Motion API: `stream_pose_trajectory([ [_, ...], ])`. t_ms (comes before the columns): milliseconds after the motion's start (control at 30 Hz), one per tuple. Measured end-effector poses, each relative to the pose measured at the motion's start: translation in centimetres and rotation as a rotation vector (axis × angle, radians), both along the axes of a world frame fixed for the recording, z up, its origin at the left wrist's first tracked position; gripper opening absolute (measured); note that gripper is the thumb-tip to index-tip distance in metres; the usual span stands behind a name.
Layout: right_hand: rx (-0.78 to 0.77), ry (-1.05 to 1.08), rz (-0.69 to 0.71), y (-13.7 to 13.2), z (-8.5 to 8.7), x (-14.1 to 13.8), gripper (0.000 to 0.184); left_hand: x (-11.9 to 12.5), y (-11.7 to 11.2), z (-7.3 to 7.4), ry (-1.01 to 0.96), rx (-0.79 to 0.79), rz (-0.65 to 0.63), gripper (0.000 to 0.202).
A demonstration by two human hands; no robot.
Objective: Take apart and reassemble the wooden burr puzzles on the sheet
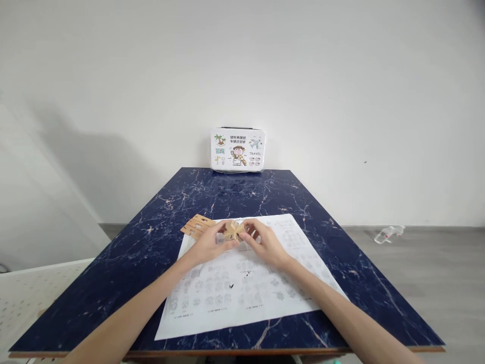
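Between my two hands is a small light-wood puzzle piece assembly [234, 230], made of several interlocking wedges. My left hand [212, 242] grips its left side, with the thumb along the near edge. My right hand [264, 243] pinches the right side between thumb and fingers. Parts of the assembly are hidden behind my fingers. Under both hands lies a large white instruction sheet [261, 311] printed with small grey diagrams. Just beyond my left hand rests a flat wooden board with cut-outs [197, 223], partly over the sheet's edge.
A dark blue marble-patterned table [242, 194] carries everything. At its far end a white case with cartoon prints [238, 149] stands against the wall. Several tiny dark bits [231, 286] lie on the sheet. A clear plastic bottle [389, 233] is on the floor at right.
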State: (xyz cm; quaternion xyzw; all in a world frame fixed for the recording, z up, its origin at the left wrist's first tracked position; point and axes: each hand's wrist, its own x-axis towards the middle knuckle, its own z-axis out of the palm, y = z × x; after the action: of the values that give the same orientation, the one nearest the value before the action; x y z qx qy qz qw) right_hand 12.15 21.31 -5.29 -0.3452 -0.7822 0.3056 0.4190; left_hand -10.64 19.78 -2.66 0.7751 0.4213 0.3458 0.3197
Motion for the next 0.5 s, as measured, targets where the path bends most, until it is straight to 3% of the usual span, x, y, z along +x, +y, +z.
stream_pose_trajectory([
  [200,0.053,-0.018,0.046,-0.23,0.57,-0.16,0.024,-0.18,0.45,-0.96,-0.179,-0.076,-0.065,0.068],
  [500,0.048,-0.086,0.064,-0.59,0.59,-0.33,0.028,-0.05,0.26,-0.78,-0.211,-0.133,-0.105,0.071],
])
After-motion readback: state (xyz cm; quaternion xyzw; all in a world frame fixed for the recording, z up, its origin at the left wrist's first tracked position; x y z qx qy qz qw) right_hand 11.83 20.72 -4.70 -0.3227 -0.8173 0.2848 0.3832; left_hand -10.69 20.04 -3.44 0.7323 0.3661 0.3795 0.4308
